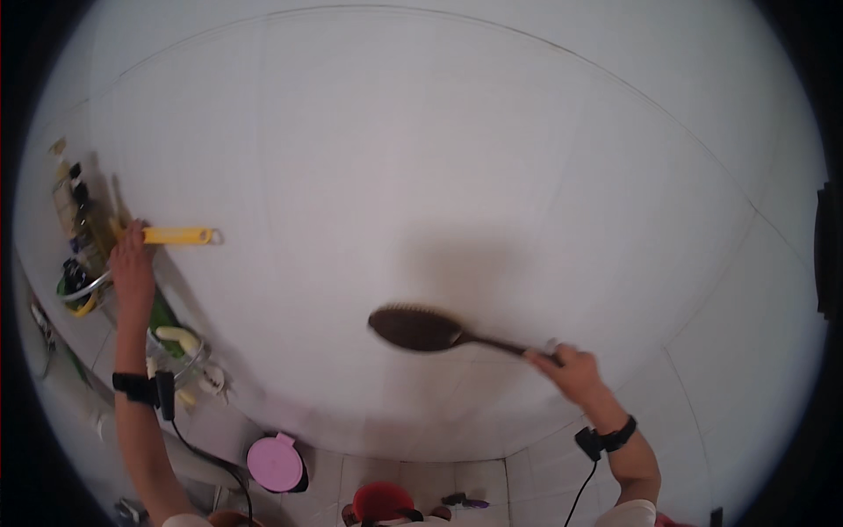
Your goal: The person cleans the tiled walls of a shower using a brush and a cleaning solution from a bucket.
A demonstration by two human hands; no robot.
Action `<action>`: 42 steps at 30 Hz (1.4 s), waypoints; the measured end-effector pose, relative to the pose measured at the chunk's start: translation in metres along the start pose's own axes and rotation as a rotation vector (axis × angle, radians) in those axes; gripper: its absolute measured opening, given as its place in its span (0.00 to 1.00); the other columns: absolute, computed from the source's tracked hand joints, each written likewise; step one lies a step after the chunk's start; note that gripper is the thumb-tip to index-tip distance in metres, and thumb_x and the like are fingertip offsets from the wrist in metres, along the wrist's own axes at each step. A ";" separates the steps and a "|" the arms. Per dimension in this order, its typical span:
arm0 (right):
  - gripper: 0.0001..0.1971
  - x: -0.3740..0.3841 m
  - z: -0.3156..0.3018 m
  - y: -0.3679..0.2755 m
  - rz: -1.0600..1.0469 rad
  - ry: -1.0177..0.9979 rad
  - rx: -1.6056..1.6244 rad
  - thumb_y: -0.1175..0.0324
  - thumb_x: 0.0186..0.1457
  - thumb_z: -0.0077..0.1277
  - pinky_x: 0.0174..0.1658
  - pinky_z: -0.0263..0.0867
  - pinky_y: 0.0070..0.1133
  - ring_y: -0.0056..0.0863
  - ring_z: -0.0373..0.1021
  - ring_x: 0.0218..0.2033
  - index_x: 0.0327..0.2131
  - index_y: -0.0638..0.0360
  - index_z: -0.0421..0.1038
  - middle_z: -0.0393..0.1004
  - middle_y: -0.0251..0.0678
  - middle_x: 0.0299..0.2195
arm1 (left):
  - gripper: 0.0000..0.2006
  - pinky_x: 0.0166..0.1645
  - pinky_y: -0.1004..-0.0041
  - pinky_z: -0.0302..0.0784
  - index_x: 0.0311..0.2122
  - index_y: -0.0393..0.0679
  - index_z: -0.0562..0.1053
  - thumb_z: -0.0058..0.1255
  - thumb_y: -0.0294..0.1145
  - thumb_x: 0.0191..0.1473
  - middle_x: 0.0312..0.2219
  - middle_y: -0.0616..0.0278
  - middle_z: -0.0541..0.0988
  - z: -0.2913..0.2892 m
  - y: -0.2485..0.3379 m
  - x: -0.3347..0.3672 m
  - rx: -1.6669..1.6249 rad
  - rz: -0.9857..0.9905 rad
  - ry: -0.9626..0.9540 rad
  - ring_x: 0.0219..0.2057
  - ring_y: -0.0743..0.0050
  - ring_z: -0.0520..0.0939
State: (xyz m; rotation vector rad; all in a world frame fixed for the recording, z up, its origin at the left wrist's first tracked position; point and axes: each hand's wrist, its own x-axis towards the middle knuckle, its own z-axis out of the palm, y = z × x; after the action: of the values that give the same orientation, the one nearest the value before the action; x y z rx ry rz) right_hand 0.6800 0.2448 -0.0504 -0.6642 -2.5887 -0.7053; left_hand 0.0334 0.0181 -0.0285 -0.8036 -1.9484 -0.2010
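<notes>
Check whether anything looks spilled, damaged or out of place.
Nothing visibly spilled or damaged. Possibly out of place: a small dark-and-purple item lying loose on the pale tiled floor, away from the silver-railed shelf.

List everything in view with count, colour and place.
Brush: 1, dark brown, centre
Handle: 1, yellow, left
Bottles: several, mixed, upper left
Racks: 2, silver-rimmed, left
Curved item: 1, cream, lower rack
Lid: 1, pink, lower left
Container: 1, red, bottom centre
Wall: 1, white, behind
Unclear object: 1, dark, right edge
Wrist straps: 2, black, forearms
Left hand: 1, bare, at the handle
Right hand: 1, bare, gripping the brush
</notes>
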 end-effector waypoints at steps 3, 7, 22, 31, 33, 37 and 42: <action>0.27 0.031 -0.033 0.015 0.102 0.256 -0.113 0.77 0.42 0.50 0.17 0.59 0.21 0.28 0.60 0.15 0.49 0.42 0.63 0.57 0.32 0.16 | 0.19 0.39 0.65 0.69 0.45 0.40 0.62 0.45 0.27 0.45 0.43 0.54 0.69 -0.021 0.017 0.013 -0.189 -0.027 -0.015 0.39 0.56 0.73; 0.22 0.082 -0.055 0.003 0.306 0.622 0.149 0.78 0.47 0.46 0.25 0.64 0.19 0.27 0.66 0.21 0.49 0.62 0.61 0.68 0.40 0.24 | 0.13 0.32 0.64 0.70 0.38 0.40 0.63 0.46 0.27 0.44 0.37 0.52 0.70 -0.034 0.016 0.017 -0.199 -0.060 -0.061 0.32 0.54 0.74; 0.22 0.110 -0.009 -0.094 0.003 0.217 0.034 0.76 0.40 0.52 0.15 0.59 0.22 0.27 0.62 0.14 0.42 0.44 0.70 0.62 0.33 0.17 | 0.06 0.34 0.63 0.69 0.31 0.38 0.62 0.40 0.23 0.44 0.30 0.49 0.71 -0.060 -0.024 0.004 -0.431 0.108 -0.028 0.32 0.51 0.72; 0.25 0.194 -0.027 -0.132 0.216 0.349 0.297 0.78 0.45 0.47 0.27 0.66 0.23 0.34 0.69 0.25 0.50 0.51 0.62 0.69 0.40 0.27 | 0.16 0.38 0.63 0.70 0.36 0.38 0.63 0.43 0.16 0.37 0.34 0.48 0.71 -0.050 -0.034 0.000 -0.485 0.099 -0.041 0.35 0.49 0.72; 0.29 0.187 0.013 -0.150 -0.129 0.205 0.036 0.77 0.43 0.44 0.18 0.63 0.25 0.30 0.65 0.16 0.51 0.36 0.61 0.64 0.35 0.21 | 0.14 0.37 0.63 0.70 0.35 0.38 0.63 0.42 0.17 0.38 0.34 0.48 0.71 -0.048 -0.035 0.000 -0.503 0.153 0.071 0.35 0.49 0.73; 0.32 0.205 -0.008 -0.174 -0.307 -0.012 0.066 0.79 0.41 0.43 0.18 0.64 0.23 0.29 0.63 0.15 0.51 0.33 0.59 0.61 0.34 0.21 | 0.14 0.37 0.63 0.71 0.35 0.37 0.63 0.43 0.17 0.37 0.34 0.49 0.72 -0.048 -0.037 -0.003 -0.532 0.144 0.076 0.35 0.50 0.73; 0.29 0.266 -0.075 -0.163 -0.084 0.329 -0.043 0.75 0.44 0.47 0.16 0.59 0.24 0.31 0.60 0.13 0.52 0.38 0.59 0.60 0.35 0.19 | 0.14 0.38 0.63 0.70 0.34 0.37 0.63 0.44 0.17 0.37 0.33 0.49 0.71 -0.052 -0.031 -0.001 -0.558 0.142 0.061 0.36 0.50 0.72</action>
State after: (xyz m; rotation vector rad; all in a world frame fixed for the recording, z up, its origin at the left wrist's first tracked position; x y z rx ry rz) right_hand 0.3928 0.1695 0.0728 -0.4133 -2.3136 -0.8230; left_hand 0.0525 -0.0301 0.0032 -1.2735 -1.7845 -0.6942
